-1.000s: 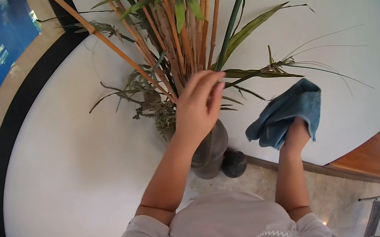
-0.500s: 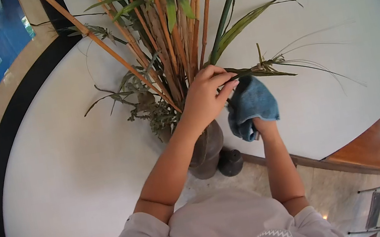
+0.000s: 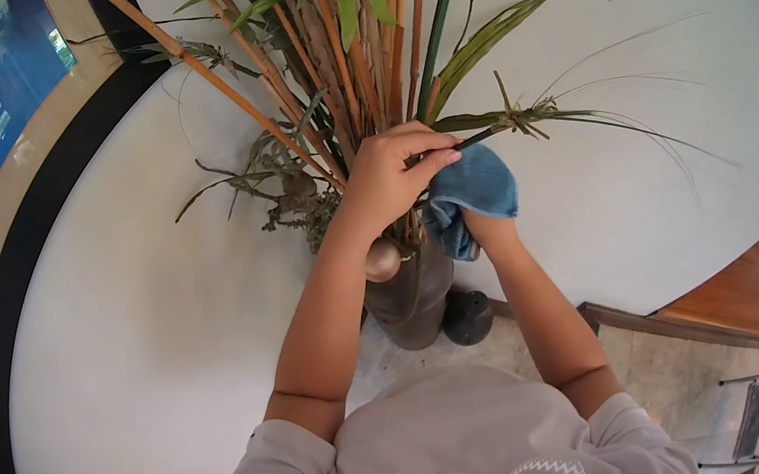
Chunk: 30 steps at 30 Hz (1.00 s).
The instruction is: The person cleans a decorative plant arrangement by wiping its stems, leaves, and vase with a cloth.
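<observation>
Holding tall canes and green leaves, the grey vase is standing beside a dark pot. The rumpled blue cloth is draping over the gripping right hand, near the stem the left hand is pinching.

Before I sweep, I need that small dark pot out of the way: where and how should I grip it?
Cup the pot by its round body from your own side. It stands upright with no handle in sight; the vase crowds its left and the wall is behind, so the near side looks easiest.
</observation>
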{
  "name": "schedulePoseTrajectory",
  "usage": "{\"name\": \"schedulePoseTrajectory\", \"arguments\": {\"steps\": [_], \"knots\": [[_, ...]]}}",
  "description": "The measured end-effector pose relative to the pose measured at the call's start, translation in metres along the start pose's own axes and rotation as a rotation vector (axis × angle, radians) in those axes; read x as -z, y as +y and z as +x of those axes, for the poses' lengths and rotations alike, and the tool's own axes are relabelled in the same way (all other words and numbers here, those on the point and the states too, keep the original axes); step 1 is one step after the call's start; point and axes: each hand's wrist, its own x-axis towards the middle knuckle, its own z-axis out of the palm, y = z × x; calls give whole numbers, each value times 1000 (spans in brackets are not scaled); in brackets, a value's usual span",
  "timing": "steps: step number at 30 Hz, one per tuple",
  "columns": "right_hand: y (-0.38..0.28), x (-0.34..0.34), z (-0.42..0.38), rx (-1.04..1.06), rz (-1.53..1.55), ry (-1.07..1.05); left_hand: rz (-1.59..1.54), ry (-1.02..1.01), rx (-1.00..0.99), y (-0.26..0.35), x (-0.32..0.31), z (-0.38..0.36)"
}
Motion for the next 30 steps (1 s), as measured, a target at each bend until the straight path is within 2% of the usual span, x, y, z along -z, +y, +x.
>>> {"name": "schedulePoseTrajectory", "arguments": {"steps": [1,4,7,10,11,17,20,24,28,29,30], "knots": [[10,-11,-3,-74,182,28,-1,2,2,1,0,0],[24,-25,-9,-136,320,46,7,9,-3,2,-1,-2],[22,-18,-1,-35,270,59,38,11,-19,1,-2,-2],[-5,2,9,-169,350,-3,56,29,-32,2,-3,-3],[-3,0,8,-115,355,23,58,44,-49,-1,-3,-4],[-22,6,10,-131,203,128,-35,116,-29,3,-5,-11],[-37,20,11,-203,127,147,-90,158,-21,-2,-5,-12],[-47,32,15,-51,117,254,-79,173,4,-12,-10,-18],[-55,41,13,-89,243,342,-79,185,-5,-12,-10,-22],[-48,42,7,-11,174,286,-28,162,-24,-14,-9,-23],[-40,42,2,-22,171,335,22,138,-44,-18,-8,-23]]}}
